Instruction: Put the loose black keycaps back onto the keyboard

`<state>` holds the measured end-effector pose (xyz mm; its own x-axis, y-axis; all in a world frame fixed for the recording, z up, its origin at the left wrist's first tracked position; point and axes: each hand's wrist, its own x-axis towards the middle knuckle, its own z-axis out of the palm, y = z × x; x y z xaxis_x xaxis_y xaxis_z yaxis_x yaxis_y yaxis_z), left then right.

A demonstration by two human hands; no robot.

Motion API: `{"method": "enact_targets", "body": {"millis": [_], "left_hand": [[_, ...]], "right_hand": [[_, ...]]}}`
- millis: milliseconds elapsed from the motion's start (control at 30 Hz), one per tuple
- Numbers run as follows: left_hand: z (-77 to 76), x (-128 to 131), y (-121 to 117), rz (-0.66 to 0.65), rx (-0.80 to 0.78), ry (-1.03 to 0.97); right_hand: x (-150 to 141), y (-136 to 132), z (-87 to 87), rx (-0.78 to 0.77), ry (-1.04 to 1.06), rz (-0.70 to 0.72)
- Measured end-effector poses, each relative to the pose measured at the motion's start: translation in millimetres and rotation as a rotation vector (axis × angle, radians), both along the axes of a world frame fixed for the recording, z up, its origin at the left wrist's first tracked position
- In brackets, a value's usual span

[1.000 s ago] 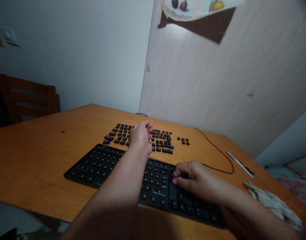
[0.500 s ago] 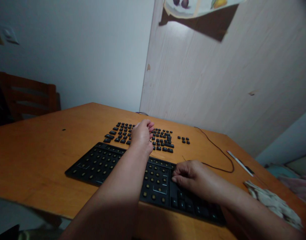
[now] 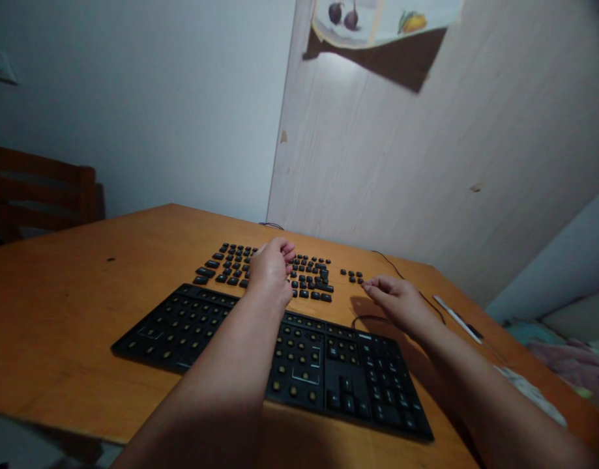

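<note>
A black keyboard lies across the table below my hands. Keys fill its right-hand number block, while much of the rest shows bare, pale key posts. Beyond it, many loose black keycaps are laid out in rows. My left hand rests among these rows, fingers loosely curled and apart, holding nothing visible; its forearm covers the keyboard's middle. A small group of keycaps sits farther right. Next to the nearest of them, my right hand has thumb and forefinger pinched together; what is between the tips is too small to make out.
A thin dark cable curves over the table's right side. Near it lie a white strip and a crumpled cloth. One small dark piece is at the left. A wooden chair stands beyond the left edge.
My right hand has left the keyboard and moved forward to the small keycap group. A keycap now shows where its fingers were. My left hand stays put; the view has shifted slightly.
</note>
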<state>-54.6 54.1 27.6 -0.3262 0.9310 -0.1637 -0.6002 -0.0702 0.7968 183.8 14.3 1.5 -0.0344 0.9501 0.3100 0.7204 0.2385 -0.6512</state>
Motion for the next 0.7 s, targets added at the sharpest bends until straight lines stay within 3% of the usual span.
{"method": "enact_targets", "body": {"millis": [67,133,200,267,400,700], "left_hand": [[-0.6,0.0,0.8,0.001,0.001,-0.002],[-1.0,0.2,1.0,-0.001,0.006,-0.003],[-0.9,0.6,0.7,0.001,0.009,-0.001],[-0.9,0.9,0.4,0.006,0.008,0.001],[-1.3,1.1,0.8,0.005,0.003,0.004],[-0.8,1.2,0.4,-0.002,-0.004,0.004]], "right_hand": [[-4.7,-8.1,5.7,-0.026,-0.017,0.111],[-16.1,-25.2,15.2,-0.114,-0.062,0.344],[-29.5,-44.7,25.6,-0.237,-0.182,0.555],[-40.1,-59.4,33.1,-0.231,-0.32,0.666],[-45.9,-66.3,34.2,-0.182,-0.468,0.68],[-43.1,-63.2,31.0,-0.21,-0.508,0.684]]}}
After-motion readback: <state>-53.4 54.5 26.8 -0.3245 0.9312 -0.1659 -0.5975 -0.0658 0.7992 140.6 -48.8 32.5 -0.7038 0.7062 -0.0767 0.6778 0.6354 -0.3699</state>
